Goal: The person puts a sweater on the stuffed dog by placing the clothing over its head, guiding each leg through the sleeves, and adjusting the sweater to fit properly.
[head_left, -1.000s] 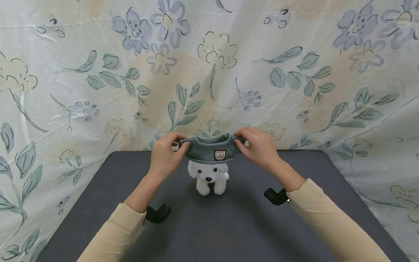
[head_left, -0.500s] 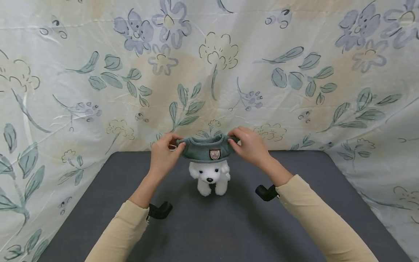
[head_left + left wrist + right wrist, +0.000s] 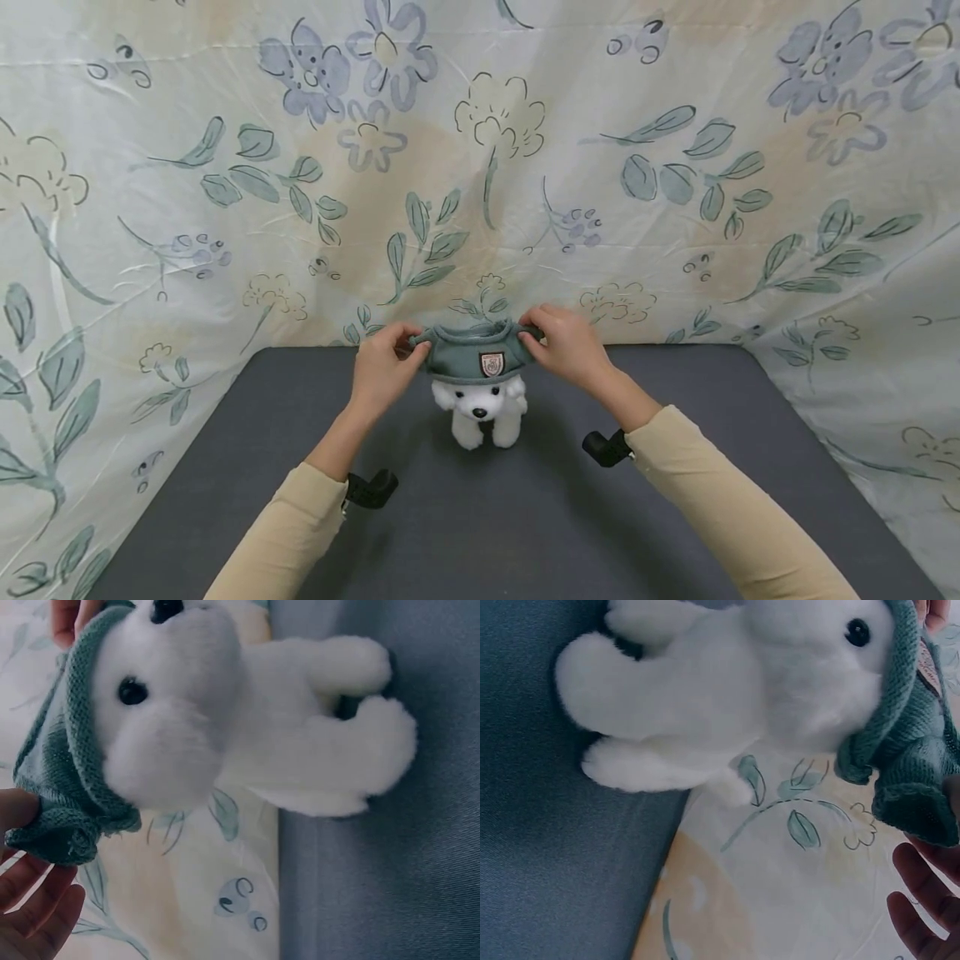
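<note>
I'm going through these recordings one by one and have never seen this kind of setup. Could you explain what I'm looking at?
There is no machine here: a person works with two bare hands. The wide picture comes from a camera on the head, looking forward and down. The two closer ones come from cameras on the wrists, so the scene looks turned sideways.

A white toy dog rests on a dark surface, with a flower-patterned cloth behind. The left hand and right hand each pinch one side of a green knitted garment with a small badge. Its lower edge sits over the top of the dog's head; the eyes are uncovered.
</note>
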{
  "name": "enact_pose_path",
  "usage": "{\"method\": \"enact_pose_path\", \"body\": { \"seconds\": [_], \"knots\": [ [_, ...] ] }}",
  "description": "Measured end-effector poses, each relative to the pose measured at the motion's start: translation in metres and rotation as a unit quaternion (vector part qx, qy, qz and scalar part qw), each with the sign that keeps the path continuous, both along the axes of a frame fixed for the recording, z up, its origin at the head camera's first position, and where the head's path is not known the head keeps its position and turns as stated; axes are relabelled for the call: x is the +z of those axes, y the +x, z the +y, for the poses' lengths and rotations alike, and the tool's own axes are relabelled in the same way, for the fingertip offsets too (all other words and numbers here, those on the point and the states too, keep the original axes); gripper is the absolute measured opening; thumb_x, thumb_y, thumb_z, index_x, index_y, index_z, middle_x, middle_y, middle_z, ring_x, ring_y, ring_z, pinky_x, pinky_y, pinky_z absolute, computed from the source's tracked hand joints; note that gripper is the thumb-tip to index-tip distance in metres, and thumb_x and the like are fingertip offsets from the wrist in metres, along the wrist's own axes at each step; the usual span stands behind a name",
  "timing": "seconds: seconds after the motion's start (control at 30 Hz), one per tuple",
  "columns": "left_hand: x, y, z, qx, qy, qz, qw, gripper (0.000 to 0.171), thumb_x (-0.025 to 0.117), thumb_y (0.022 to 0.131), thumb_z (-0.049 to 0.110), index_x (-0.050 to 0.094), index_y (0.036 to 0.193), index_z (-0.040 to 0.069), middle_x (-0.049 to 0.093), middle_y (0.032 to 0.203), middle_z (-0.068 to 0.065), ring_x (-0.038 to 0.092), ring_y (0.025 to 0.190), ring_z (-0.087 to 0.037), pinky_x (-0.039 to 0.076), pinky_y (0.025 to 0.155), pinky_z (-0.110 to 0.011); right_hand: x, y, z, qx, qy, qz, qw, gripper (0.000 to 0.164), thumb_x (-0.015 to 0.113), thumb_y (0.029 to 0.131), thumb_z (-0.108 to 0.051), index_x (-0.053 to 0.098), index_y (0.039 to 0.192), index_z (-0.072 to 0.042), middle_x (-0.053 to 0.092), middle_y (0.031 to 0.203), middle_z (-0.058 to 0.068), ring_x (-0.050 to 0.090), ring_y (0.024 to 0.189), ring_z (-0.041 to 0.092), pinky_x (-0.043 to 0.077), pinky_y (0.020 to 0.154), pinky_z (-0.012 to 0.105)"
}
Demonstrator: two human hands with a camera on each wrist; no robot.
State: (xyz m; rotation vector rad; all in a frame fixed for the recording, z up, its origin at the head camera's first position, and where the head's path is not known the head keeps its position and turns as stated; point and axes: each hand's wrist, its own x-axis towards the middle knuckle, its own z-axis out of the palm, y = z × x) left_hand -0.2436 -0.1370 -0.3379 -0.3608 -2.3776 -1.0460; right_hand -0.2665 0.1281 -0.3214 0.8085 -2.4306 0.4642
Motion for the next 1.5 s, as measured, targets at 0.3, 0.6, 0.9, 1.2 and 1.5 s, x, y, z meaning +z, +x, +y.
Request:
{"method": "enact_pose_path", "body": {
  "seconds": [0.3,0.6,0.9,1.2,1.5],
  "knots": [
    [0.001,0.0,0.001,0.021,-0.035,0.006,0.9992,0.019,0.067,0.084,0.021,0.068,0.101,0.011,0.067,0.094,-0.008,0.063,0.084,-0.024,0.051,0.071,-0.039,-0.002,0.002,-0.001,-0.023,-0.008,-0.027,0.999,0.022,0.062,0.088,-0.021,0.064,0.109,-0.012,0.062,0.101,0.005,0.059,0.087,0.021,0.048,0.061,0.034],
    [0.012,0.014,-0.001,0.014,-0.076,0.097,0.9923,0.02,0.07,0.082,0.019,0.069,0.101,0.013,0.066,0.098,-0.006,0.061,0.09,-0.022,0.049,0.072,-0.041,-0.003,0.018,-0.003,0.045,-0.038,0.108,0.992,0.021,0.07,0.081,-0.012,0.065,0.101,-0.009,0.061,0.094,0.005,0.056,0.083,0.022,0.046,0.069,0.035],
    [-0.005,0.034,0.004,-0.028,-0.124,0.151,0.9804,0.022,0.075,0.076,0.01,0.069,0.097,0.012,0.064,0.092,-0.002,0.061,0.085,-0.018,0.05,0.066,-0.033,-0.033,0.04,-0.009,0.058,-0.026,0.145,0.987,0.024,0.074,0.076,-0.01,0.064,0.097,-0.009,0.061,0.091,0.004,0.057,0.083,0.021,0.049,0.072,0.034],
    [-0.031,0.03,0.011,-0.042,-0.138,0.168,0.9753,0.028,0.078,0.072,0.01,0.069,0.098,0.014,0.064,0.093,0.001,0.06,0.081,-0.016,0.049,0.061,-0.029,-0.053,0.036,-0.016,0.045,-0.021,0.134,0.99,0.026,0.076,0.073,-0.011,0.064,0.096,-0.009,0.058,0.092,0.004,0.053,0.079,0.02,0.045,0.065,0.031],
    [-0.04,0.024,0.02,-0.016,-0.135,0.178,0.9746,0.022,0.077,0.073,0.01,0.07,0.094,0.014,0.065,0.086,0.002,0.059,0.075,-0.014,0.048,0.057,-0.028,-0.059,0.03,-0.025,0.033,-0.028,0.154,0.987,0.021,0.076,0.072,-0.008,0.061,0.087,-0.011,0.057,0.086,0.003,0.052,0.074,0.02,0.045,0.063,0.031]
  ]
}}
